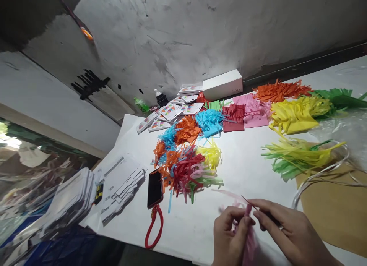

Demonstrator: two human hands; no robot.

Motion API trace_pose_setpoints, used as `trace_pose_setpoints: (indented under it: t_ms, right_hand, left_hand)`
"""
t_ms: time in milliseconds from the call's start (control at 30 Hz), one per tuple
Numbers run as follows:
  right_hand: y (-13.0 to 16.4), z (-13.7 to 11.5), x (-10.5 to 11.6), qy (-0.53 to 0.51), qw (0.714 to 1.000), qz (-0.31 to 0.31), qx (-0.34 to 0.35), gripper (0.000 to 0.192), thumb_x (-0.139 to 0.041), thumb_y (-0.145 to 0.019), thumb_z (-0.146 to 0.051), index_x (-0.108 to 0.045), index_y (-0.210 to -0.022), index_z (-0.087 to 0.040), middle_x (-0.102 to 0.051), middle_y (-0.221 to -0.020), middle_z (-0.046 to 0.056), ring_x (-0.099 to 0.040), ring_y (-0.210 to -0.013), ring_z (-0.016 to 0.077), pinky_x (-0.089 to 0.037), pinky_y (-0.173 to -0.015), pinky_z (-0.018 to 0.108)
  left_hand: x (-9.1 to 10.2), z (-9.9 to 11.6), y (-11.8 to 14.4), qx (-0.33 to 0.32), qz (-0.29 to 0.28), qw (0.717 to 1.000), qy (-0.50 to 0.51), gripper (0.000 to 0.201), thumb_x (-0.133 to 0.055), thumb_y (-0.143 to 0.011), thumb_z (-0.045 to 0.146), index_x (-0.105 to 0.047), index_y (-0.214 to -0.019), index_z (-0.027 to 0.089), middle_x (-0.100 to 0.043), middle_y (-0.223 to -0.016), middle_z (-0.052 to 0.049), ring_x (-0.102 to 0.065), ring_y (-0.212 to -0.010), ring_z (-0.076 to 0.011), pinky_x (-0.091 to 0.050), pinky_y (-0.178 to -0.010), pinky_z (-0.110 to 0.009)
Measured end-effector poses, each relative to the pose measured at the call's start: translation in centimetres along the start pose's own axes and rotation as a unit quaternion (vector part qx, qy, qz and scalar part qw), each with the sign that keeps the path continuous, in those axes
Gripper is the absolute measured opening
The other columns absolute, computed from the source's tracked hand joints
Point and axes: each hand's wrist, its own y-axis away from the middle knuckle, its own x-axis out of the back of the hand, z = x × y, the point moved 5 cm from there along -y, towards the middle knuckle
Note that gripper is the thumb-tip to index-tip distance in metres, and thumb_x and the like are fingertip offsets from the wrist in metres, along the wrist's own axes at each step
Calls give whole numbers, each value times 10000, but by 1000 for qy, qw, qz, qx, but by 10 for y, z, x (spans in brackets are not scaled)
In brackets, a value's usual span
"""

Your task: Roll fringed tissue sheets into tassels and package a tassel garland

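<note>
- Two hands work near the front of the white tabletop (195, 224), toward its right part; the front edge slants down toward the right and passes out of view by the left hand (232, 233).
- White surface stretches left from that hand to the red wrist strap (161, 224), whose loop lies almost at the front edge; the black phone (155, 188) is just behind it.
- Another open stretch runs back from the hands, between the mixed tassel pile (186, 170) and the yellow-green fringe bundle (298, 155).
- On the right, room is tighter: the brown cardboard sheet (332, 208) and white cord (305, 185) come close to the right hand (289, 224).
- At the back, folded yellow fringe (296, 115) and maroon fringe (233, 119) help line the far side, with a white box (222, 85) against the wall.
- Held low between both hands, the pink tissue tassel (250, 247) has a tight, narrow neck and loose, blurred strands hanging below; a pale strip trails to the upper left.
- Left thumb and fingers are closed on its neck; right thumb and forefinger pinch a thin dark stick (249, 202) beside it.
</note>
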Motion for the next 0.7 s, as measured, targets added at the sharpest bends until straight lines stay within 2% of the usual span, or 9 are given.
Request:
trace_pose_setpoints:
  t_ms: [67, 100, 167, 233, 333, 433, 533, 700]
  right_hand:
    - [-4, 0, -2, -42, 998, -30, -37, 164, -526, -1016, -270, -685, -1056, -267, -774, -923, -5, -751, -779, 127, -587, -691, 149]
    - [-5, 0, -3, -64, 995, -45, -54, 181, -505, -1028, -287, -681, -995, -261, -754, -863, -13, -731, -730, 121, -576, -657, 151]
    - [-7, 1, -5, -100, 990, -68, -79, 236, -482, -1042, -319, -675, -923, -254, -716, -777, -22, -698, -675, 120, -560, -626, 162]
    - [-4, 4, -5, -110, 988, -60, -89, 212, -497, -1037, -330, -687, -982, -255, -720, -775, -23, -700, -672, 123, -561, -627, 164]
    - [4, 10, -2, -73, 993, -21, -86, 157, -558, -1011, -301, -669, -1118, -268, -753, -824, -29, -707, -637, 109, -552, -587, 139]
    - [12, 7, 0, -22, 999, -11, -36, 114, -582, -993, -261, -668, -1066, -275, -758, -830, -30, -714, -632, 107, -546, -595, 138]
    - [15, 1, 1, 11, 1000, -9, -3, 112, -570, -991, -248, -672, -1029, -272, -749, -798, -25, -721, -642, 122, -546, -616, 162]
    - [20, 4, -6, 10, 998, -21, -51, 164, -520, -1020, -298, -659, -947, -250, -699, -720, -12, -667, -582, 136, -498, -570, 207]
  left_hand:
    - [-3, 9, 2, -26, -15, 999, -37, 302, -767, -843, 485, -786, -803, 186, -740, -731, -62, -624, -701, -184, -479, -694, -271]
    - [-5, 11, 2, -19, -31, 999, -26, 317, -754, -849, 501, -792, -824, 188, -743, -741, -64, -627, -705, -187, -484, -700, -275]
    - [-9, 10, 2, 26, -72, 996, 39, 334, -754, -847, 516, -797, -860, 185, -751, -752, -62, -643, -710, -188, -499, -728, -286]
    - [-11, 7, 2, 69, -90, 988, 106, 307, -797, -820, 483, -792, -845, 178, -751, -742, -54, -658, -716, -181, -502, -756, -287]
    - [-6, 4, 0, 88, -41, 986, 136, 257, -869, -761, 409, -779, -781, 170, -732, -712, -32, -645, -709, -154, -481, -739, -254]
    - [-1, 4, 0, 77, 19, 988, 136, 268, -907, -712, 403, -782, -769, 173, -716, -721, -22, -620, -702, -140, -473, -706, -234]
    - [0, 4, -1, 61, 51, 988, 131, 279, -919, -691, 412, -786, -764, 177, -705, -732, -20, -607, -697, -135, -469, -673, -221]
    - [-1, -1, 0, 41, 68, 990, 114, 293, -909, -699, 428, -787, -786, 175, -689, -753, -24, -590, -694, -132, -466, -643, -215]
